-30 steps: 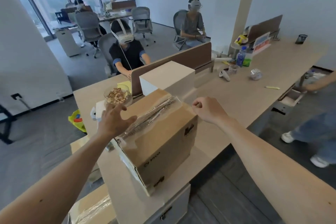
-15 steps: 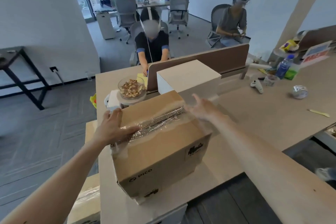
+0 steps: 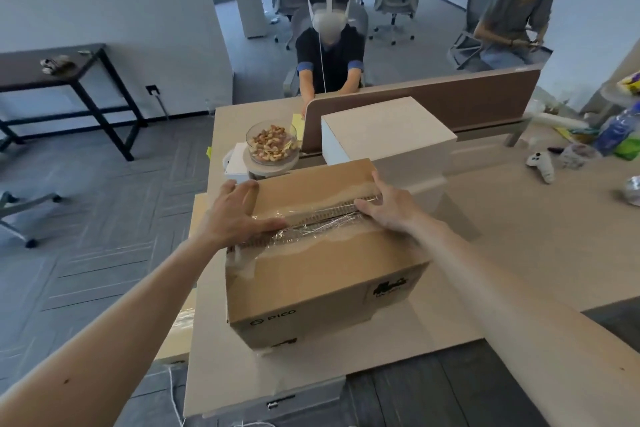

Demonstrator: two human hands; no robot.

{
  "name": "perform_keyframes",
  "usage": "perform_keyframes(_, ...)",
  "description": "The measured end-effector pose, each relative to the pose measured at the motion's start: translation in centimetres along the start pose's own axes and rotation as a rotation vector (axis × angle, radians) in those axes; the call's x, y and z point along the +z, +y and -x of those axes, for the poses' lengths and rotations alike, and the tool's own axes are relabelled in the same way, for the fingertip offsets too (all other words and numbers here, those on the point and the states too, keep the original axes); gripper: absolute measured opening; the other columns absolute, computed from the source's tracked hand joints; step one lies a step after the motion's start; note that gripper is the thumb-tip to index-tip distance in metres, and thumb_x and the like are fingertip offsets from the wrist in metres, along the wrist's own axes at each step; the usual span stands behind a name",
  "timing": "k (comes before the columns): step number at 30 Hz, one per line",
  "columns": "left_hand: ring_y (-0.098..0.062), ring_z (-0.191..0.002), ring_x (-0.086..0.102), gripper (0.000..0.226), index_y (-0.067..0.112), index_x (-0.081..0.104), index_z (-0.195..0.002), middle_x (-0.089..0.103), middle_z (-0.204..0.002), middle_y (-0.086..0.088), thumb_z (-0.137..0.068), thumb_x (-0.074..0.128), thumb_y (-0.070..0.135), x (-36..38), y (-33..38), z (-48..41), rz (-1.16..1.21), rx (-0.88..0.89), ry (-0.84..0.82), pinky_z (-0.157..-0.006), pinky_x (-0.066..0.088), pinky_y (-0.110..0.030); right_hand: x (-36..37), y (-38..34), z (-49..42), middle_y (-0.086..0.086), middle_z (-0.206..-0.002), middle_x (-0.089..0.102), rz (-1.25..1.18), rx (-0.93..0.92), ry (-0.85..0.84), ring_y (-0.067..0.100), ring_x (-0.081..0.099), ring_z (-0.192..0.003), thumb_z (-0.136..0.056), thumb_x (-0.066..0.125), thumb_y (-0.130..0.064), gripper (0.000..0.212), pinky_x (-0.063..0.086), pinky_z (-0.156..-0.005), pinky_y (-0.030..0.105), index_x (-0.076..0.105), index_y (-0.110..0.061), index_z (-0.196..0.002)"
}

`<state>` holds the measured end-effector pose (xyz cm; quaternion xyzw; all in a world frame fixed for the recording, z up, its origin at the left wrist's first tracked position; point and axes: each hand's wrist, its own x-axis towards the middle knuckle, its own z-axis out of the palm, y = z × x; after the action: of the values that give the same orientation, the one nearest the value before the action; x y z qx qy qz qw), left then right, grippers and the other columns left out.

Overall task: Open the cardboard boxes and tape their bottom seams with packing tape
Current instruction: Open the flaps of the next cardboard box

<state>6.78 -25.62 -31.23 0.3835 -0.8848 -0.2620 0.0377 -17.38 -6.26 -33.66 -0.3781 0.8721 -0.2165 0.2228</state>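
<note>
A brown cardboard box [image 3: 322, 281] stands on the desk corner, its upward face sealed along the middle seam with wrinkled clear packing tape [image 3: 322, 224]. My left hand [image 3: 239, 215] lies flat on the left end of that face, fingers spread, thumb on the tape. My right hand [image 3: 388, 208] presses flat on the right end of the seam, fingers pointing to the far edge. Neither hand holds anything. A roll of tape [image 3: 633, 185] lies far right on the desk.
A white box [image 3: 388, 139] stands just behind the cardboard box, next to a glass bowl of nuts [image 3: 272, 144] on a white stand. A brown divider [image 3: 433, 104] crosses the desk [image 3: 519, 236]. Another flat carton [image 3: 180, 329] sits low at left. People sit beyond.
My right hand came down from the air onto the right end of the taped seam. My left hand slid further onto the box top. The view swung left and closer.
</note>
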Motion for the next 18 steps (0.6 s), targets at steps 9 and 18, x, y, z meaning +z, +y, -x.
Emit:
perform_keyframes(9,-0.032,-0.135,0.04,0.108,0.027,0.035,-0.149,0.029,-0.156,-0.006,-0.061,0.076,0.073,3.8,11.1,0.6,-0.039,0.085,0.034,-0.104,0.041,-0.054,-7.9,8.6,4.0,0.007,-0.152,0.042,-0.042,0.016,0.117,0.028,0.041,-0.138,-0.088,0.058,-0.06,0.091,0.035,-0.112,0.04,0.012,-0.025,-0.157)
perform_keyframes(18,-0.03,-0.134,0.04,0.101,0.023,0.036,-0.147,0.03,-0.15,-0.005,-0.065,0.081,0.063,12.1,25.6,1.0,0.0,0.236,-0.008,-0.106,0.039,-0.052,-15.0,21.6,10.7,0.008,-0.154,0.038,-0.091,0.13,0.218,0.027,0.041,-0.138,-0.093,0.058,-0.051,0.085,0.034,-0.107,0.035,0.009,-0.024,-0.158)
